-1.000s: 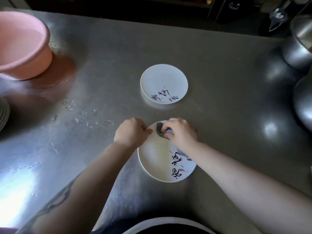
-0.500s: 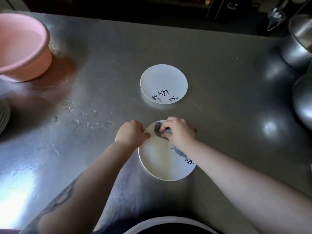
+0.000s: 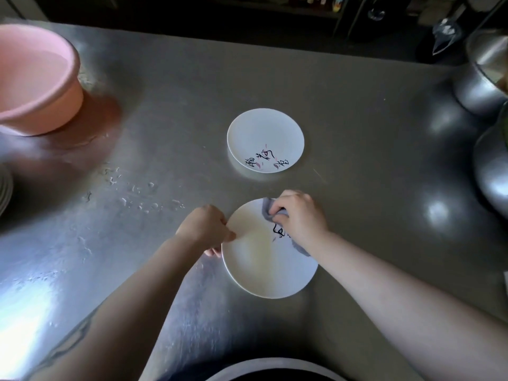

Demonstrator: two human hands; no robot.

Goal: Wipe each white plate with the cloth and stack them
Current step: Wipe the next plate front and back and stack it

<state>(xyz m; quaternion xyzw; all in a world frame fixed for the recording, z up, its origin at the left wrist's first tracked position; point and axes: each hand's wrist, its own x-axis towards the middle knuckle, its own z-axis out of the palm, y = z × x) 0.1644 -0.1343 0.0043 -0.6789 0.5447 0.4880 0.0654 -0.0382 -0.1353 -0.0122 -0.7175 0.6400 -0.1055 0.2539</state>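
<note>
A white plate [image 3: 264,268] with black calligraphy lies on the steel counter just in front of me. My left hand [image 3: 206,229] pinches its left rim. My right hand [image 3: 298,215] grips a grey cloth [image 3: 268,209] and presses it on the plate's far right part, hiding most of the writing. A second white plate [image 3: 264,133] with the same writing sits flat farther back, apart from both hands.
A pink basin [image 3: 35,81] stands at the far left. The edge of a plate stack [image 3: 5,188] shows at the left border. Metal pots [image 3: 483,78] crowd the right edge. Water drops [image 3: 132,193] lie left of the near plate.
The near plate has turned under my hands, so its calligraphy moved from the near right rim up under my right hand. My left hand shifted down along the left rim.
</note>
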